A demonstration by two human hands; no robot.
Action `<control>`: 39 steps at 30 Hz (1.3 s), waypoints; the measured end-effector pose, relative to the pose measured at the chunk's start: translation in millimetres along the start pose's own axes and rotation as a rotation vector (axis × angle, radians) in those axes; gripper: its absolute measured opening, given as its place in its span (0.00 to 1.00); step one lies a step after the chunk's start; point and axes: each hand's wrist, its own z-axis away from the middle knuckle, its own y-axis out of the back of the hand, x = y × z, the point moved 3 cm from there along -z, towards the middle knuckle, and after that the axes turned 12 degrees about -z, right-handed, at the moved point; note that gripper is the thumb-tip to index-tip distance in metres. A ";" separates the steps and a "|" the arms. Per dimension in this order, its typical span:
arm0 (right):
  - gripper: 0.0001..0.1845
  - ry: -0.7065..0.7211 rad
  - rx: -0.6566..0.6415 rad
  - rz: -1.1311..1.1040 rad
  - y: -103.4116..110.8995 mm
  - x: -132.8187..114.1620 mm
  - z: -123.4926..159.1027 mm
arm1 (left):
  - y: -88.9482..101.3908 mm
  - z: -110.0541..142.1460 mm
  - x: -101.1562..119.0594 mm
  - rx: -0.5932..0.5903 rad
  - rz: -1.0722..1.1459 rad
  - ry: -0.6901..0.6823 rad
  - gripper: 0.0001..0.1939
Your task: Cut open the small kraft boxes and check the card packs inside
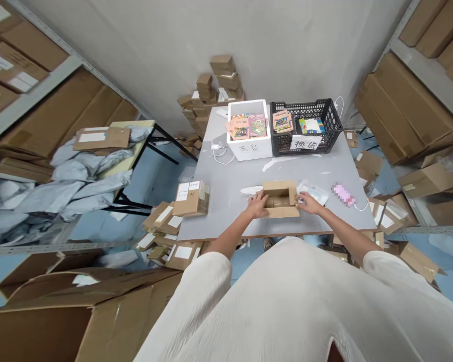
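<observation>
A small cardboard box [281, 213] stands near the front edge of the grey table, its top flaps spread and its inside in view. My left hand [256, 205] grips its left side, fingers bent over the rim. On the opposite side, my right hand [308, 203] pinches the right end flap between thumb and fingers. Partly behind that hand lies a clear plastic packet [318, 194] with something flat and pale in it. The bottom of the box looks bare, though its near part is hidden by the front flap.
A white foam bin [249, 149] and a black plastic crate [326, 143] with booklets stand at the back of the table [226, 221]. A labelled carton [192, 201] sits at left, a pink blurred object [343, 195] with a cord at right. Cartons and shelves surround the table.
</observation>
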 end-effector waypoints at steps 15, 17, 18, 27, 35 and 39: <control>0.25 -0.115 -0.013 0.293 -14.4 -28.2 12.4 | -5.4 5.8 47.0 0.205 0.022 -0.229 0.19; 0.25 -0.116 0.041 0.272 -9.4 -33.5 10.9 | 3.3 6.7 41.1 0.250 0.022 -0.235 0.20; 0.25 -0.116 0.064 0.264 -7.1 -36.7 8.3 | 8.0 6.2 37.4 0.271 0.020 -0.235 0.20; 0.26 -0.106 0.143 0.183 -17.9 -73.6 -58.2 | 41.1 -8.5 -23.1 0.423 -0.030 -0.121 0.16; 0.26 -0.076 0.075 0.178 -65.6 -102.7 -147.2 | 49.0 -15.4 -99.2 0.341 -0.050 0.063 0.10; 0.28 -0.026 0.029 0.167 -90.9 -109.4 -180.1 | 43.2 -18.2 -129.5 0.269 -0.069 0.127 0.09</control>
